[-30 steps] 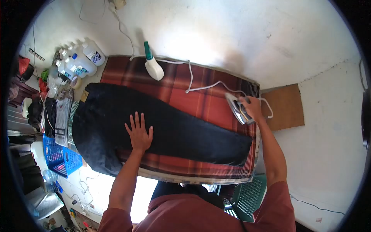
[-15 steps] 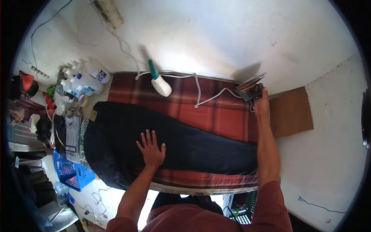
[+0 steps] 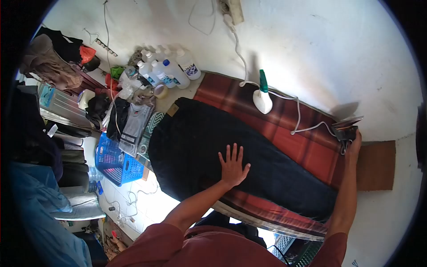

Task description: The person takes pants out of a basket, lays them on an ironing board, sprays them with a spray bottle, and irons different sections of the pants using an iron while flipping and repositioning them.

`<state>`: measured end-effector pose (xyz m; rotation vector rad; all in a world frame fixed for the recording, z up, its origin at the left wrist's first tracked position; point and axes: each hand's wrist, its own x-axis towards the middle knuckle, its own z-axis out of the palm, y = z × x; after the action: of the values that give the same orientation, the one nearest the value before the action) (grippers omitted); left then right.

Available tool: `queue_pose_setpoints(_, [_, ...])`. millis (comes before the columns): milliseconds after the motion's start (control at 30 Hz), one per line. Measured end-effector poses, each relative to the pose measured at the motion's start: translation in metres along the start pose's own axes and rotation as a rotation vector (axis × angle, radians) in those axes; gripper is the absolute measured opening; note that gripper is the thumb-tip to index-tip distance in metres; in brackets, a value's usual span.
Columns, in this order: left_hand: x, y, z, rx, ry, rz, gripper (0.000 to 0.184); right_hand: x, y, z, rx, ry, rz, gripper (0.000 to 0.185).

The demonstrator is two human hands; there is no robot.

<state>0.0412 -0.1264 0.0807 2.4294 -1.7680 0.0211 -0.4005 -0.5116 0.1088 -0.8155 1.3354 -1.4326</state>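
Black trousers [image 3: 200, 138] lie folded lengthwise along a red plaid cloth [image 3: 284, 151], with a tan label at the waistband. My left hand [image 3: 233, 167] rests flat on the trousers, fingers spread. At the far right end of the cloth, my right hand [image 3: 354, 144] is closed round the handle of a clothes iron [image 3: 344, 132]. The iron is tipped up near the wall, its soleplate turned away from me; my fingers are partly hidden. A white spray bottle with a green top [image 3: 263, 100] lies near the wall, apart from both hands.
The iron's white cord [image 3: 299, 113] runs along the wall to a socket. Several plastic bottles [image 3: 171, 73] and a tape roll [image 3: 161, 91] stand at the left end. A blue basket [image 3: 116, 162] is on the floor side. Brown cardboard [image 3: 377, 167] leans at right.
My view has turned left, so the table appears shifted right and slanted. My left hand stays flat on the trousers, and my right hand stays on the iron.
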Motion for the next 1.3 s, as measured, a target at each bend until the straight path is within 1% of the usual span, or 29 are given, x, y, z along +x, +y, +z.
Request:
queue_pose_setpoints(33, [0.004, -0.011, -0.004, 0.009, 0.006, -0.003, 0.073, -0.003, -0.007, 0.006, 0.010, -0.006, 0.001, 0.047])
queue_pose_setpoints(100, [0.019, -0.047, -0.018, -0.422, -0.113, -0.006, 0.064, -0.014, -0.016, 0.012, -0.008, 0.089, 0.010, 0.048])
queue_pose_setpoints(133, [0.035, -0.079, -0.037, -0.467, 0.094, 0.056, 0.053, -0.014, -0.012, 0.008, -0.007, 0.093, 0.017, 0.048])
queue_pose_setpoints(200, [0.065, -0.150, -0.073, -0.150, 0.361, -0.015, 0.051, -0.006, -0.007, -0.009, -0.138, 0.059, -0.167, 0.046])
queue_pose_setpoints(233, [0.077, -0.194, -0.083, -0.042, 0.346, -0.176, 0.058, -0.022, -0.007, -0.006, -0.145, 0.063, -0.166, 0.046])
queue_pose_setpoints(300, [0.089, -0.284, -0.081, 0.117, 0.173, -0.554, 0.070, -0.066, -0.010, 0.005, -0.127, 0.460, -0.399, 0.041])
queue_pose_setpoints(367, [0.091, -0.319, -0.115, 0.106, -0.154, -0.686, 0.059, -0.101, 0.004, -0.015, -0.180, 0.259, -0.297, 0.040])
queue_pose_setpoints(400, [0.087, -0.341, -0.116, 0.100, -0.156, -0.678, 0.059, -0.133, 0.005, -0.006, -0.269, 0.266, -0.339, 0.036])
queue_pose_setpoints(433, [0.082, -0.364, -0.110, 0.062, -0.121, -0.541, 0.051, -0.187, 0.004, 0.021, -0.361, 0.275, -0.377, 0.032])
queue_pose_setpoints(467, [0.079, -0.372, -0.105, 0.024, -0.087, -0.402, 0.045, -0.244, -0.011, 0.047, -0.391, 0.150, -0.301, 0.030])
queue_pose_setpoints(500, [0.075, -0.359, -0.118, 0.019, -0.090, -0.388, 0.045, -0.294, -0.026, 0.066, -0.417, 0.026, -0.226, 0.028])
queue_pose_setpoints(567, [0.057, -0.294, -0.184, -0.261, -0.094, -0.268, 0.035, -0.357, -0.029, 0.079, -0.362, -0.330, -0.018, 0.029])
queue_pose_setpoints(633, [0.025, -0.215, -0.232, -0.369, -0.196, -0.185, 0.033, -0.419, -0.047, 0.100, -0.363, -0.779, 0.217, 0.041])
queue_pose_setpoints(667, [0.001, -0.185, -0.234, -0.416, -0.154, -0.040, 0.030, -0.447, -0.047, 0.109, -0.396, -0.968, 0.246, 0.046])
queue_pose_setpoints(700, [-0.022, -0.141, -0.244, -0.503, -0.097, 0.066, 0.028, -0.474, -0.045, 0.118, -0.249, -1.106, 0.343, 0.049])
queue_pose_setpoints(733, [-0.043, -0.101, -0.255, -0.578, -0.187, 0.090, 0.028, -0.496, -0.043, 0.129, -0.256, -1.116, 0.523, 0.049])
queue_pose_setpoints(767, [-0.067, -0.075, -0.241, -0.561, -0.238, 0.213, 0.026, -0.518, -0.043, 0.141, -0.260, -1.108, 0.520, 0.049])
queue_pose_setpoints(800, [-0.089, -0.047, -0.242, -0.625, -0.297, 0.310, 0.024, -0.539, -0.044, 0.151, -0.169, -0.987, 0.516, 0.045])
queue_pose_setpoints(833, [-0.113, -0.025, -0.236, -0.677, -0.348, 0.293, 0.027, -0.548, -0.044, 0.152, -0.075, -0.866, 0.507, 0.041])
queue_pose_setpoints(867, [-0.129, -0.014, -0.229, -0.734, -0.329, 0.304, 0.039, -0.546, -0.046, 0.143, -0.076, -0.861, 0.500, 0.041])
queue_pose_setpoints(900, [-0.140, -0.011, -0.227, -0.737, -0.328, 0.308, 0.039, -0.540, -0.048, 0.131, -0.149, -0.864, 0.498, 0.036])
queue_pose_setpoints(1000, [-0.162, -0.015, -0.219, -0.948, -0.372, 0.439, 0.058, -0.527, -0.048, 0.086, -0.227, -0.807, 0.427, 0.030])
queue_pose_setpoints(1033, [-0.168, -0.023, -0.212, -0.876, -0.360, 0.441, 0.064, -0.524, -0.050, 0.070, -0.231, -0.750, 0.366, 0.029])
queue_pose_setpoints(1067, [-0.173, -0.029, -0.211, -0.805, -0.345, 0.442, 0.071, -0.520, -0.072, 0.059, -0.385, -0.807, 0.253, 0.031])
queue_pose_setpoints(1100, [-0.173, -0.035, -0.212, -0.807, -0.344, 0.447, 0.071, -0.516, -0.085, 0.047, -0.387, -0.803, 0.249, 0.031])
queue_pose_setpoints(1167, [-0.162, -0.041, -0.216, -0.328, -0.499, 0.504, 0.074, -0.514, -0.106, 0.024, -0.605, -0.839, 0.184, 0.036])
queue_pose_setpoints(1200, [-0.158, -0.039, -0.213, -0.327, -0.500, 0.515, 0.074, -0.514, -0.115, 0.016, -0.604, -0.828, 0.183, 0.036])
queue_pose_setpoints(1267, [-0.153, -0.032, -0.199, -0.287, -0.604, 0.562, 0.082, -0.515, -0.135, 0.004, -0.580, -0.800, -0.059, 0.029])
queue_pose_setpoints(1300, [-0.148, -0.023, -0.190, -0.288, -0.605, 0.574, 0.082, -0.514, -0.150, -0.001, -0.583, -0.788, -0.059, 0.029])
